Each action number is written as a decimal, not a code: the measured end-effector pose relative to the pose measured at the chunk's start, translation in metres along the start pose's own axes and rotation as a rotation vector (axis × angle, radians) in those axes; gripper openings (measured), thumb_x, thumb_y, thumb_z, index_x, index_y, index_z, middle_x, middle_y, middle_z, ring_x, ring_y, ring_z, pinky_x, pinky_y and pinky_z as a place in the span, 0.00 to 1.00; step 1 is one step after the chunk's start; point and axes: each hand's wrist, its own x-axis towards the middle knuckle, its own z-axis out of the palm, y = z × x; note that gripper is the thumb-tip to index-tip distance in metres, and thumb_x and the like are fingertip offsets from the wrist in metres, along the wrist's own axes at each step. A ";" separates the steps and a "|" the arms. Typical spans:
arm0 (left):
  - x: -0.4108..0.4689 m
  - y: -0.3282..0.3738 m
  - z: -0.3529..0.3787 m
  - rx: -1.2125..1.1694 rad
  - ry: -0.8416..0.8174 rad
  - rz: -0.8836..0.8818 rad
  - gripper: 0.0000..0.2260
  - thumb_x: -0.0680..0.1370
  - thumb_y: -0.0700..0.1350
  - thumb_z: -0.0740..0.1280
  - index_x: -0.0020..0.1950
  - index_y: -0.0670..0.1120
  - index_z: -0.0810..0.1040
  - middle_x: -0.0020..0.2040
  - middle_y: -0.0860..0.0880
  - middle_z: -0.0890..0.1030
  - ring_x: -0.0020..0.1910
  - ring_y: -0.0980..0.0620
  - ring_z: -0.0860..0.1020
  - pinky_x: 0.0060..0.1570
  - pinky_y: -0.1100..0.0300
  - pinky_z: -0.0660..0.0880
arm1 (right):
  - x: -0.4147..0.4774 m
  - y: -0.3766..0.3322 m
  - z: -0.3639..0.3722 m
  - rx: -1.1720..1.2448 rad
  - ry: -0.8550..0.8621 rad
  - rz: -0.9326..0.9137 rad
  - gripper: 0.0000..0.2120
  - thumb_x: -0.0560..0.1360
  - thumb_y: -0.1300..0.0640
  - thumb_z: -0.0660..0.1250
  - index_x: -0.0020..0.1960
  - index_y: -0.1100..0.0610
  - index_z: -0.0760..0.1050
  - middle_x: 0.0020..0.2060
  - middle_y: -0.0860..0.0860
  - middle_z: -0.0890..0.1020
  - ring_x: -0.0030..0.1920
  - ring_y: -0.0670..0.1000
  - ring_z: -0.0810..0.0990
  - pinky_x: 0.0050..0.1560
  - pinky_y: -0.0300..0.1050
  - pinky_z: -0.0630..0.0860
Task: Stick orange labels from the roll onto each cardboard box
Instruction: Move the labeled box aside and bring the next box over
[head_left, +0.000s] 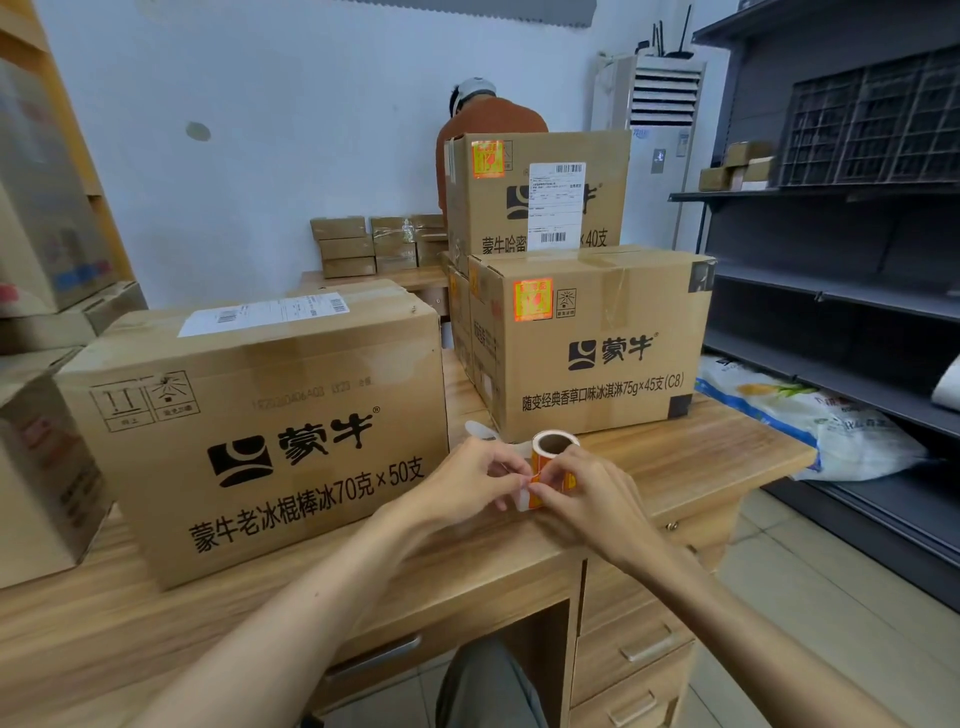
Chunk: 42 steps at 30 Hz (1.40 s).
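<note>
A roll of orange labels (554, 447) stands between my hands over the wooden desk (691, 462). My right hand (587, 493) grips the roll from the right. My left hand (478, 475) pinches the loose end of the label strip (531, 496) at the roll's lower left. A large cardboard box (260, 421) on the left shows no orange label on its front. The box at right (597, 343) carries an orange label (533, 299), and the box stacked on it (540, 192) carries another orange label (488, 158).
A person in an orange top (488, 117) stands behind the stacked boxes. Small parcels (374, 244) are piled on a rear table. More cartons (41, 457) sit at the left. Dark metal shelving (841, 291) and a white sack (831, 431) fill the right side.
</note>
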 end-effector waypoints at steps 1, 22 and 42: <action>0.000 0.000 0.000 0.000 -0.002 0.006 0.09 0.80 0.38 0.69 0.46 0.49 0.86 0.45 0.45 0.85 0.37 0.57 0.81 0.44 0.50 0.83 | 0.000 0.000 0.000 0.004 0.001 0.004 0.09 0.75 0.42 0.70 0.42 0.46 0.76 0.42 0.42 0.78 0.42 0.44 0.76 0.44 0.47 0.74; 0.000 0.002 0.003 0.023 0.042 -0.015 0.06 0.80 0.39 0.70 0.50 0.45 0.87 0.48 0.43 0.84 0.38 0.57 0.81 0.42 0.59 0.81 | 0.001 0.003 0.000 0.051 0.009 0.120 0.07 0.74 0.42 0.70 0.42 0.44 0.81 0.40 0.43 0.83 0.42 0.46 0.79 0.41 0.46 0.72; 0.005 -0.001 0.005 -0.007 0.192 -0.083 0.07 0.78 0.39 0.72 0.42 0.49 0.84 0.35 0.52 0.83 0.33 0.61 0.80 0.37 0.60 0.81 | -0.008 0.008 -0.003 0.311 0.030 0.252 0.07 0.71 0.57 0.72 0.35 0.50 0.81 0.33 0.45 0.82 0.38 0.50 0.80 0.44 0.50 0.76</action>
